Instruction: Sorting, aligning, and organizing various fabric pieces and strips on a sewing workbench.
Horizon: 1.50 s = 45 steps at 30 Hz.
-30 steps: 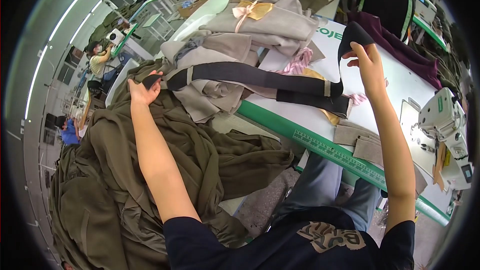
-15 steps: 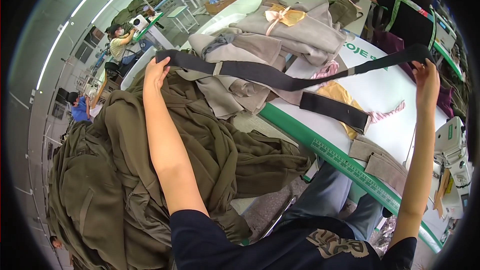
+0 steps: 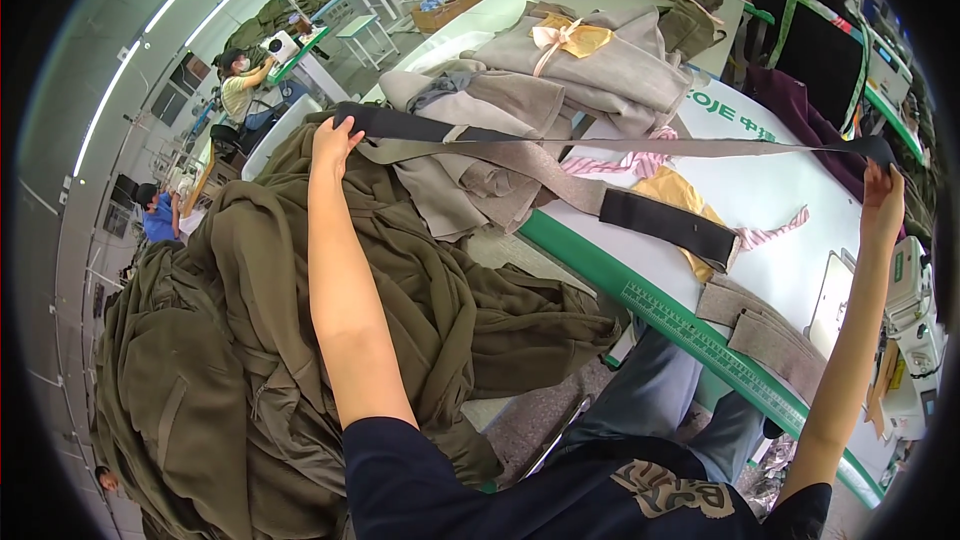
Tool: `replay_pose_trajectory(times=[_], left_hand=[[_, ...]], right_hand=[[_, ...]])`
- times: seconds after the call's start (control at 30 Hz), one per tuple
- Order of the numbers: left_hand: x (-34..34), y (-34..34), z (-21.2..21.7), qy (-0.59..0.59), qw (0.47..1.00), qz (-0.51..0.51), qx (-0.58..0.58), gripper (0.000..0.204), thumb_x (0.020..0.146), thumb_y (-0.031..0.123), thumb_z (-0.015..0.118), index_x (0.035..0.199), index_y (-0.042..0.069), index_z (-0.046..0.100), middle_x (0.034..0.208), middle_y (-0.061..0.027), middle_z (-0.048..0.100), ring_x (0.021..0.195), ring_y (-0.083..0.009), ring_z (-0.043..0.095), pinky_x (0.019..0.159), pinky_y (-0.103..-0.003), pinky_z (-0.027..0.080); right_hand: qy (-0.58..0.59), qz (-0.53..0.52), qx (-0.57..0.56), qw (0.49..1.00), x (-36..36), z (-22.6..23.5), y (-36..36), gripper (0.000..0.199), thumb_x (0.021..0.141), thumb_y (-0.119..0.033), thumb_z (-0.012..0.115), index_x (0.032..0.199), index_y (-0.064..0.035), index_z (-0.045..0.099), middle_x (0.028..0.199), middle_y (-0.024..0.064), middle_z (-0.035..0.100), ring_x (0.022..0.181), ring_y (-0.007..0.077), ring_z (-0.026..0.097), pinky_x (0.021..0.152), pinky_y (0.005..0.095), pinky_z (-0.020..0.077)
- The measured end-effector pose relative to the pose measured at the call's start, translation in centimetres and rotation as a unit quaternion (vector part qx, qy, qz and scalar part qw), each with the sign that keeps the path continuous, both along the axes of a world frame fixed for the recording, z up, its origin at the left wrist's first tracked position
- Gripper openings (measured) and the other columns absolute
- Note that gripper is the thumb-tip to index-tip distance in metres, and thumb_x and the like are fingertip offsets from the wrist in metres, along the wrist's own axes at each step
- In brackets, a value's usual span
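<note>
Olive garments (image 3: 230, 280) lie piled near left. Left hand (image 3: 333, 145) and right hand (image 3: 882, 202), fingers closed, each pinch 1 end of the black strip (image 3: 640, 147), spanned nearly straight above the white table (image 3: 800, 180). Gray garments (image 3: 600, 75) lie beyond.

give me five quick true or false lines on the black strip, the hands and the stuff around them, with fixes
1. The left hand and right hand hold one long black fabric strip. True.
2. The strip hangs in a deep, slack loop. False: it runs nearly straight between the hands.
3. Olive-green garments are piled on the person's left. True.
4. The nearest sewing machine stands on the left. False: that white sewing machine is on the right.
5. Pink-and-white striped fabric lies on the white tabletop. True.
</note>
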<state>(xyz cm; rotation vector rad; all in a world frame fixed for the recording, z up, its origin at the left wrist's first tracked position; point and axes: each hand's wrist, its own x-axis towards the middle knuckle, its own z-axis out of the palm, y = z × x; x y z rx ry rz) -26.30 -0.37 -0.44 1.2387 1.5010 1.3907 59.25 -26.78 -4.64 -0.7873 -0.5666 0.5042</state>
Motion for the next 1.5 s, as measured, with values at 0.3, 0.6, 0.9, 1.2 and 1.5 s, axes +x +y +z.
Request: replay_pose_trajectory(times=[0.3,0.6,0.9,1.2,1.5], left_hand=[[-1.2,0.5,-0.7,0.181,0.983,-0.023,0.031,0.025,0.093,0.021,0.065,0.099,-0.003,0.064,0.095,-0.0116,0.067,0.082,-0.0236,0.065,0.072,-0.035,0.054],[-0.9,0.3,-2.2,0.501,0.865,0.007,-0.031,0.036,0.081,0.03,0.073,0.076,-0.003,0.06,0.072,-0.0182,0.063,0.069,-0.0304,0.063,0.066,-0.043,0.046],[-1.9,1.0,-2.6,0.463,0.886,0.007,-0.007,0.04,0.08,0.037,0.072,0.074,-0.002,0.064,0.068,-0.0187,0.062,0.065,-0.0314,0.061,0.064,-0.043,0.045],[0.9,1.2,2.0,0.329,0.939,0.069,0.075,0.04,0.093,0.037,0.063,0.094,-0.003,0.067,0.076,-0.009,0.064,0.069,-0.0174,0.059,0.064,-0.033,0.045],[0.4,2.4,0.2,0.303,0.947,0.107,-0.023,0.035,0.096,0.03,0.062,0.111,-0.002,0.064,0.096,-0.0098,0.065,0.081,-0.0199,0.062,0.071,-0.033,0.048]], right_hand=[[-0.024,-0.027,0.034,0.999,2.1,0.1,-2.2,0.024,0.101,-0.016,0.049,0.103,0.0031,0.062,0.104,0.0135,0.07,0.104,0.0212,0.066,0.095,0.0302,0.0508],[-0.04,0.019,0.059,0.997,-4.8,0.0,-3.5,0.023,0.1,-0.019,0.051,0.107,-0.002,0.065,0.106,0.008,0.069,0.101,0.017,0.064,0.094,0.0278,0.0485],[-0.328,0.104,-0.279,0.896,-21.5,-2.6,-1.2,0.015,0.096,-0.013,0.056,0.11,-0.0074,0.056,0.085,0.0022,0.06,0.071,0.0041,0.052,0.061,0.0208,0.0413],[-0.492,-0.134,-0.282,0.813,-22.1,4.9,0.7,0.028,0.089,-0.021,0.069,0.084,-0.0031,0.048,0.071,0.0005,0.044,0.068,0.0096,0.042,0.062,0.0263,0.0384],[-0.473,-0.113,-0.141,0.862,-25.7,8.6,4.2,0.02,0.087,-0.014,0.067,0.089,-0.0003,0.053,0.07,0.0047,0.057,0.057,0.0123,0.058,0.052,0.0256,0.0466]])
